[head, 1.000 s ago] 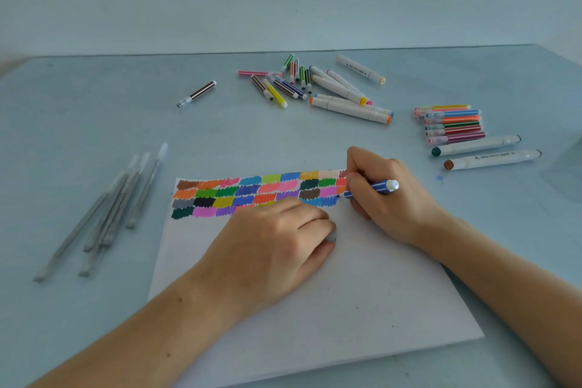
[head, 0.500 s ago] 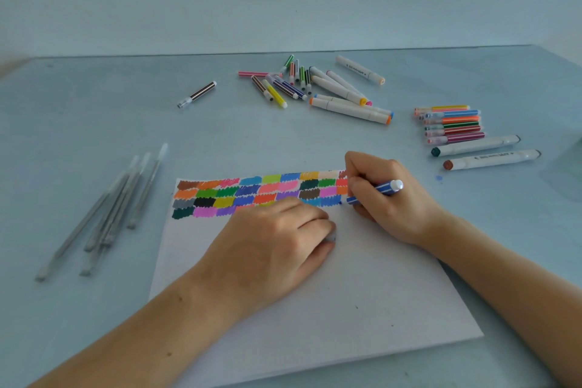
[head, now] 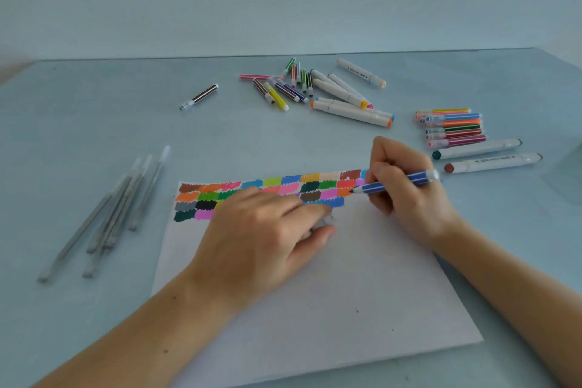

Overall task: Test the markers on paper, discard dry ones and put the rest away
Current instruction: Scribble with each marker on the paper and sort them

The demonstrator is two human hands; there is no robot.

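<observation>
A white sheet of paper (head: 362,277) lies in front of me, with rows of coloured test patches (head: 315,187) along its far edge. My right hand (head: 409,195) grips a blue striped marker (head: 396,183), and its tip sits at the right end of the patches. My left hand (head: 261,233) rests on the paper over the lower patches. It pinches a small pale cap (head: 326,224) between thumb and fingers; the cap is blurred.
A loose pile of thin and thick markers (head: 318,88) lies at the back. A tidy row of capped markers (head: 453,127) and two thick white markers (head: 485,156) lie to the right. Several grey pens (head: 116,214) sit left, and one dark marker (head: 200,97) lies alone.
My right hand and the blue marker have shifted slightly to the right along the patches. My left hand has slid a little farther up over the patches.
</observation>
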